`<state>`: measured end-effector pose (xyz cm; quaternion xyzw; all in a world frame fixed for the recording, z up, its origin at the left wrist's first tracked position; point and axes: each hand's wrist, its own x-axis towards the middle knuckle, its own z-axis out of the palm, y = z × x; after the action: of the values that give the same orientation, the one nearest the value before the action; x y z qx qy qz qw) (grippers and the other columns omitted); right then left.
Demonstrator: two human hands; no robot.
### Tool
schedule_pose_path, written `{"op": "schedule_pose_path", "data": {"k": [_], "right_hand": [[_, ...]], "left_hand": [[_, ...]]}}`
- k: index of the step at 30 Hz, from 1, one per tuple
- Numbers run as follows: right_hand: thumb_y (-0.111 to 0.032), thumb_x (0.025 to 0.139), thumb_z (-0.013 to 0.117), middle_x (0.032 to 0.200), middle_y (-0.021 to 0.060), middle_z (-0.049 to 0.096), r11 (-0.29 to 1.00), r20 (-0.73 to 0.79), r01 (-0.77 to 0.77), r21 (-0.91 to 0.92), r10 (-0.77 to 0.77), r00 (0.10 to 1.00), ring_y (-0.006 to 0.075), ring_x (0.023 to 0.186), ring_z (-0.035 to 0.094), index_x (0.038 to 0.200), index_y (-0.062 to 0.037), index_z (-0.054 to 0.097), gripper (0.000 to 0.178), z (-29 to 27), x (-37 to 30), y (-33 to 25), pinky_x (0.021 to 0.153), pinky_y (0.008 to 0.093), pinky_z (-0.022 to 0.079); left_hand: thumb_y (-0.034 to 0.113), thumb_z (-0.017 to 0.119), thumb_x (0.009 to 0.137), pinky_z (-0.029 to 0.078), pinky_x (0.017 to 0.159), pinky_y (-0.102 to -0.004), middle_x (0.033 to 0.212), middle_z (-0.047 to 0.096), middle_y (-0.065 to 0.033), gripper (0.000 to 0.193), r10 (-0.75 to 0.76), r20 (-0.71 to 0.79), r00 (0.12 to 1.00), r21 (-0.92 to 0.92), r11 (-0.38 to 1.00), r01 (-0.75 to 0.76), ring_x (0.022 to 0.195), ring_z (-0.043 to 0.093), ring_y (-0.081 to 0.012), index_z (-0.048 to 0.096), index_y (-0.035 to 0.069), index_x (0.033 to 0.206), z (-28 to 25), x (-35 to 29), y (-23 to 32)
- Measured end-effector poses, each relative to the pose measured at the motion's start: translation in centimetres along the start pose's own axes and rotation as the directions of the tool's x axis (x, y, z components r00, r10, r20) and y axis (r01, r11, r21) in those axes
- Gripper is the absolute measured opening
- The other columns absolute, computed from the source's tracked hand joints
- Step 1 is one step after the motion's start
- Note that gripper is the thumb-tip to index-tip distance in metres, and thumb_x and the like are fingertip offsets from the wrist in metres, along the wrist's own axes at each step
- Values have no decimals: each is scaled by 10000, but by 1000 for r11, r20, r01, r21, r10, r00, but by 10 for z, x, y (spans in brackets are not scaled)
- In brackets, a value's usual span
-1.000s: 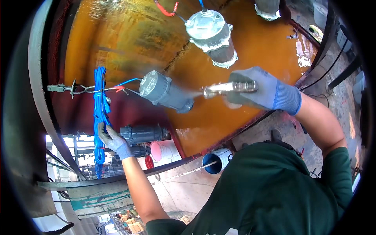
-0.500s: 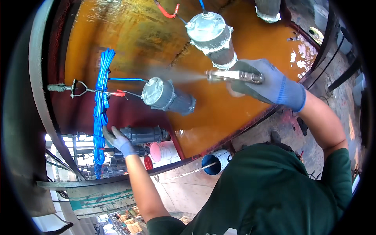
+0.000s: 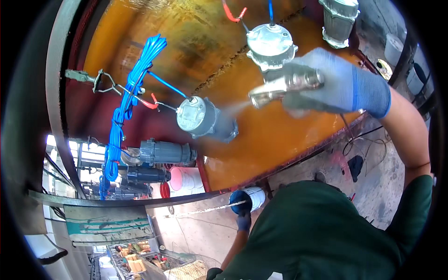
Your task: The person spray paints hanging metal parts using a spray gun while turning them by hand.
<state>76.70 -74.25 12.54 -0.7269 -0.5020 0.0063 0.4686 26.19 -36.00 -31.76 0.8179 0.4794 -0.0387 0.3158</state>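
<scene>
My right hand [image 3: 336, 79], in a grey-blue glove, is closed around a shiny metal spray gun [image 3: 284, 88]. Mist leaves its nozzle toward the side of a grey cylindrical pump or motor [image 3: 205, 116]. That unit hangs tilted from a red-tipped hook [image 3: 149, 103], with a blue cable coming out of its silvery end. A coiled bundle of blue cable [image 3: 123, 112] hangs beside it. My left hand [image 3: 243, 220], also gloved, is low beside the blue-lined bucket [image 3: 255, 198]; its fingers are too small and dark to make out.
Similar units hang nearby: one silvery [image 3: 270, 44], another at the top right [image 3: 339, 23], and grey ones [image 3: 168, 152] at left. An orange-brown stained booth wall [image 3: 261, 149] stands behind. A pink-topped white bucket [image 3: 186, 179] and a pale rod [image 3: 200, 211] are below.
My left hand has dropped from beside the blue cable bundle to near the bucket. The bundle and its unit have swung or turned. The spray gun has tilted, its mist now on the unit's side.
</scene>
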Motion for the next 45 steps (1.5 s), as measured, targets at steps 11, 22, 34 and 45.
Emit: {"op": "schedule_pose_path", "data": {"k": [11, 22, 34, 45], "right_hand": [[-161, 980, 712, 710, 85, 664, 997, 236, -57, 54, 43, 971, 164, 596, 646, 1041, 11, 675, 187, -12, 61, -56, 571, 310, 517], [-234, 935, 709, 712, 104, 677, 1000, 297, 4, -29, 5, 955, 249, 638, 654, 891, -21, 658, 223, 7, 76, -62, 629, 388, 535], [-315, 953, 697, 662, 82, 693, 995, 149, -52, -81, 63, 987, 205, 677, 723, 990, -26, 725, 292, 11, 52, -38, 677, 363, 548], [-222, 1000, 655, 764, 54, 724, 946, 311, -296, 130, 244, 919, 133, 696, 692, 995, -19, 707, 210, 11, 42, -32, 668, 314, 557]], "left_hand": [[384, 517, 1010, 534, 966, -487, 1086, 762, -173, 368, -36, 217, 976, 309, 950, -34, 1072, 690, -402, 778, 125, 995, 14, -92, -94], [373, 652, 982, 538, 991, -397, 1204, 778, -155, 397, -151, 221, 963, -91, 980, 175, 1133, 722, -302, 783, 69, 1200, 59, -44, -75], [450, 641, 985, 508, 1039, -417, 1281, 747, -157, 449, -197, 269, 943, 147, 976, 162, 1216, 670, -340, 771, 97, 1230, 15, -76, -53], [387, 642, 1002, 539, 965, -396, 1161, 782, -150, 392, -164, 222, 961, -78, 980, 185, 1098, 716, -325, 780, 72, 1188, 26, -53, -45]]}}
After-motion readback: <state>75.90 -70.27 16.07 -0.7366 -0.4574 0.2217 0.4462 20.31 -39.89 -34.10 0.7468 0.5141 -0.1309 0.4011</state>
